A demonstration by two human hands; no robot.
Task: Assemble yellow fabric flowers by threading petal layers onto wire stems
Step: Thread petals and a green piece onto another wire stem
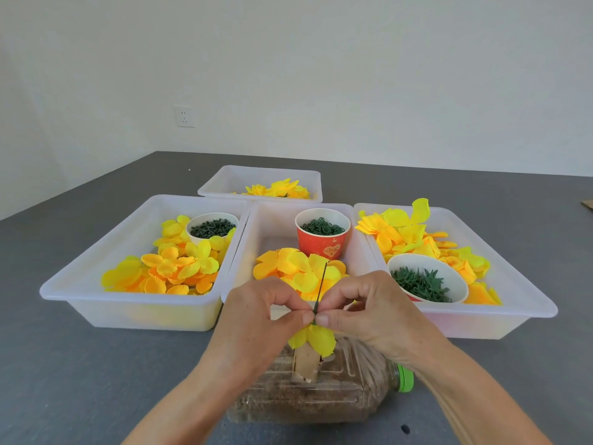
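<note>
Lower centre of frame, both hands meet w/ fingertips together on 1 green wire stem (321, 289). Left hand (256, 319) pinches it from the left w/ thumb and forefinger; right hand (369, 313) pinches from the right, other fingers curled. Stem stands nearly upright, top end poking above the fingers, and a yellow petal layer (316, 340) hangs on it just below the fingertips.

Under the hands, a clear plastic bottle (321, 396) lies on its side on the grey counter (80, 364), filled w/ brown grainy stuff, green cap (405, 379) pointing to lower right. A cardboard tube (305, 364) sticks up out of the bottle, right beneath the petals.

Behind, 4 translucent white trays. Left tray (96, 284): loose yellow-orange petals plus a white cup (212, 227) of dark green bits at the back. Centre tray (276, 226): petal pile (295, 268) and a red paper cup (322, 232) of green rings. Right tray (519, 297): petals, some sticking above the far rim, and a white-lined cup (426, 277) of green leaf-like pieces near the front. Far tray (237, 178), upper centre behind the others: a few yellow flowers (279, 189).

Upper left, a wall socket (184, 116) on the white wall.
</note>
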